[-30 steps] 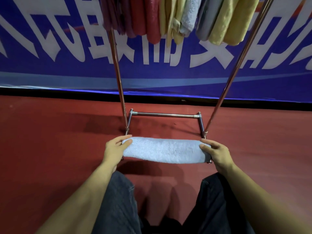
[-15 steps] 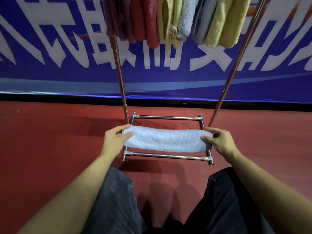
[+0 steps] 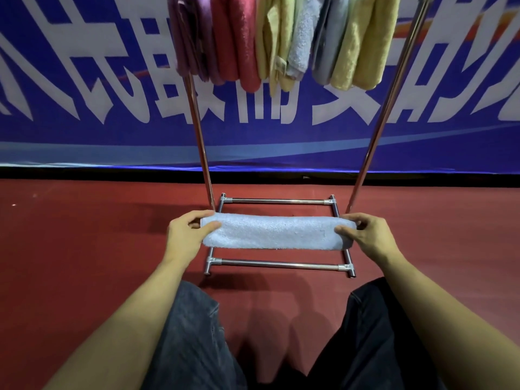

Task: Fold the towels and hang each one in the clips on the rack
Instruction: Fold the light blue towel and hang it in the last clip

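A light blue towel [image 3: 277, 232], folded into a long narrow strip, is stretched level between my two hands in front of the metal rack [image 3: 201, 142]. My left hand [image 3: 184, 235] grips its left end, thumb on top. My right hand [image 3: 368, 235] grips its right end the same way. The towel hangs in the air above the rack's floor frame [image 3: 277, 264]. Several folded towels [image 3: 281, 38], purple, red, yellow, pale blue and grey, hang from the top of the rack. The clips lie above the frame's edge.
The rack stands on a red floor [image 3: 84, 263] before a blue banner [image 3: 84, 80] with white characters. My two knees in dark trousers [image 3: 194, 333] fill the bottom of the view. The rack's two slanted poles rise on either side of the towel.
Both hands have carried the towel up and away from me, from over the near base bar to the middle of the frame. The view has tilted up a little.
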The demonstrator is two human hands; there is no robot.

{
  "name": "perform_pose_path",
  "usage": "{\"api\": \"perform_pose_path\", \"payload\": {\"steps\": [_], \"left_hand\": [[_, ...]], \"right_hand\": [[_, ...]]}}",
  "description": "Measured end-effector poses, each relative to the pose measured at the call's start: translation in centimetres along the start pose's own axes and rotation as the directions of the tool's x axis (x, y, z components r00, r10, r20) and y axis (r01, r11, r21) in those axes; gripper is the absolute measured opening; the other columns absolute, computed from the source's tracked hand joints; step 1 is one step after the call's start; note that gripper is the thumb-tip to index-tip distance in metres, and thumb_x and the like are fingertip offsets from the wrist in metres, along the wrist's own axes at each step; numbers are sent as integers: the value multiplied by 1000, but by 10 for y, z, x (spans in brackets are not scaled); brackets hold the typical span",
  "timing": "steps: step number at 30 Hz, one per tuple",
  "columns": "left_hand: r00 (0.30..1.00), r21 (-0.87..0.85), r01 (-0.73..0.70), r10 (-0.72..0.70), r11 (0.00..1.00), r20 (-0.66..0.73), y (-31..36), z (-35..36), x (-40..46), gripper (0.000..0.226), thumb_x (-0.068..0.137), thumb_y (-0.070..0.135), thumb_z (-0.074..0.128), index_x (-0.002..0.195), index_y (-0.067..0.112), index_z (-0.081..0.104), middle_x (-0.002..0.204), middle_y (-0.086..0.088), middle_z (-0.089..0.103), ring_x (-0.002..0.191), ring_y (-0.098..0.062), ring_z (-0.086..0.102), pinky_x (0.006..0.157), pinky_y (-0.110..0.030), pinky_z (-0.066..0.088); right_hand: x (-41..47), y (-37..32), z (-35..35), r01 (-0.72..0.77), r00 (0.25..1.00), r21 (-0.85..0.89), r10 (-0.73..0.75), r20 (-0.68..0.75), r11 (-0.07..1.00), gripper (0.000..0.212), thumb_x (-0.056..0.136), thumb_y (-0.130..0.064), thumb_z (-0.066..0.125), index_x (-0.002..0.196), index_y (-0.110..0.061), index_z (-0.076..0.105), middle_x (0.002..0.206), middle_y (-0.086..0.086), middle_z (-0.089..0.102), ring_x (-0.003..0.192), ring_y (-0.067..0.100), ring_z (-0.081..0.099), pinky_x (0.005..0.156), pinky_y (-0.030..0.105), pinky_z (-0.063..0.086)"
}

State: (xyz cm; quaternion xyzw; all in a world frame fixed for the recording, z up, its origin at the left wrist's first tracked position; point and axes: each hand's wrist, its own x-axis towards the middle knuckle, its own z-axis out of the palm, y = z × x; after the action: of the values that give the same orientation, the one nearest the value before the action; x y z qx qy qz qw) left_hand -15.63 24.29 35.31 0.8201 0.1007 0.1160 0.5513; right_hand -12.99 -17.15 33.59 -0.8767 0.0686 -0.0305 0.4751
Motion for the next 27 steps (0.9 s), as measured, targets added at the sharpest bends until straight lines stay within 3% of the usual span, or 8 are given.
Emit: {"api": "perform_pose_path", "payload": {"steps": [3, 7, 12, 13, 16, 20, 25, 27], "left_hand": [[999, 32, 5, -6, 999, 37, 0, -3, -1, 39, 74, 20, 92, 109, 30, 77, 89, 4, 75, 74, -10, 63, 75, -21, 51], [998, 152, -33, 25, 988, 53, 3, -5, -6, 30, 74, 23, 92, 100, 28, 80, 81, 7, 75, 69, -6, 63, 73, -20, 50], [999, 169, -40, 35, 985, 32, 10, -7, -10, 21, 75, 23, 91, 90, 30, 78, 70, 12, 70, 59, 2, 58, 64, -19, 47], [999, 168, -41, 37, 985, 26, 11, -8, -11, 20, 75, 24, 91, 89, 30, 78, 71, 12, 71, 60, 1, 59, 64, -20, 48], [999, 170, -40, 37, 985, 17, 12, -10, -13, 19, 75, 23, 90, 89, 27, 77, 77, 6, 73, 65, -6, 60, 65, -22, 49], [999, 198, -48, 46, 979, 17, 13, -9, -17, 18, 76, 24, 90, 87, 27, 76, 77, 3, 72, 66, -11, 61, 63, -21, 49], [999, 206, -49, 44, 977, 27, 7, -10, -13, 17, 80, 26, 87, 85, 31, 71, 84, 2, 70, 70, -16, 63, 64, -29, 53], [993, 194, -100, 88, 976, 74, 1, -10, -10, 20, 84, 22, 84, 87, 33, 68, 98, 4, 64, 82, -18, 65, 75, -30, 53]], "right_hand": [[-4, 0, -5, -8, 1000, -13, 8, -11, 1000, 23, 77, -28, 88, 98, -23, 78, 89, -6, 73, 84, 15, 70, 69, 28, 56], [-8, -2, -9, -10, 1000, -69, 9, -21, 998, 20, 77, -28, 88, 91, -21, 75, 79, -5, 68, 69, 11, 62, 56, 19, 43], [-15, -7, -12, 24, 999, 8, -23, -27, 1000, 22, 77, -15, 88, 78, -24, 67, 74, -7, 66, 65, 10, 61, 51, 10, 44], [-15, -7, -12, 32, 999, 23, -31, -16, 999, 22, 77, -15, 88, 79, -24, 67, 76, -6, 69, 69, 12, 65, 54, 12, 47], [-16, -7, -13, 33, 999, 24, -33, 8, 999, 22, 78, -16, 88, 94, -20, 73, 89, 1, 73, 85, 24, 72, 71, 34, 60], [-20, -10, -13, 48, 999, -36, -48, 21, 998, 45, 81, -20, 86, 123, -14, 71, 103, -1, 69, 93, 20, 68, 79, 29, 54], [-23, -12, -13, 22, 1000, -110, -20, 22, 994, 16, 82, -26, 84, 94, -20, 75, 78, -7, 70, 73, 11, 67, 59, 19, 45], [-25, -15, -13, 33, 999, -107, -31, 17, 994, 13, 83, -27, 82, 85, -23, 70, 73, -8, 67, 68, 10, 63, 57, 20, 42]]}}
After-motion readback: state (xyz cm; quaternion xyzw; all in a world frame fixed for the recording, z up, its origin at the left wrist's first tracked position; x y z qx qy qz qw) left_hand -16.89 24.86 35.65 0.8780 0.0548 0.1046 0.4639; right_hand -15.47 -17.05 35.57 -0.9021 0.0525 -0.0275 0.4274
